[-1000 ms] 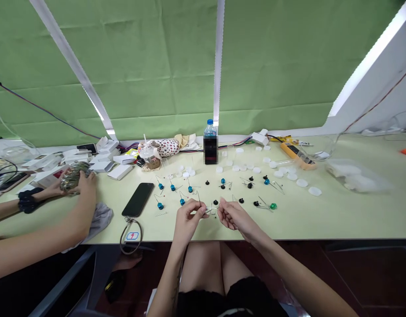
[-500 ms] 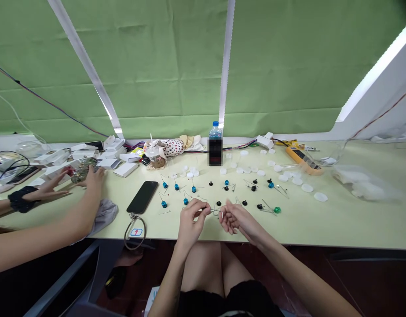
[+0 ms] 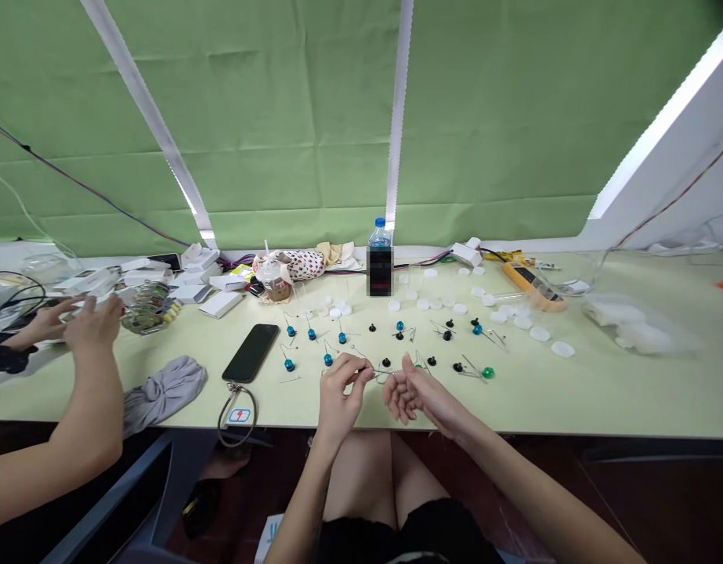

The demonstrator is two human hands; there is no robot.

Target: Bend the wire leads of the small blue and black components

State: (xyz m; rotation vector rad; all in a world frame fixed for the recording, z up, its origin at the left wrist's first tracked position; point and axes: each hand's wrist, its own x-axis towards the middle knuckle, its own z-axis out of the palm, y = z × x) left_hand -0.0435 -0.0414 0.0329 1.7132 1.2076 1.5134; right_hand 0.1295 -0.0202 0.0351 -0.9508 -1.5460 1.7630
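Observation:
My left hand pinches a thin metal wire between thumb and fingertips, above the table's front part. Close to the wire's right end is my right hand, palm turned inward, thumb raised and fingers loosely curled apart; nothing shows in its grasp. Blue beads on small stands with bent wires, such as this blue bead, stand left of and behind my hands. Black stands, one of them a black stand, are spread behind and to the right. A green bead with wires lies right of my right hand.
A phone with a ring strap lies at left. Behind are white discs, a bottle, a drink cup and a yellow meter. At far left, a co-worker's hands work near white boxes and a grey cloth.
The co-worker's hands have moved left, off the clear object with coiled wires. My right hand has shifted slightly left and its fingers have loosened; my left hand still pinches the wire.

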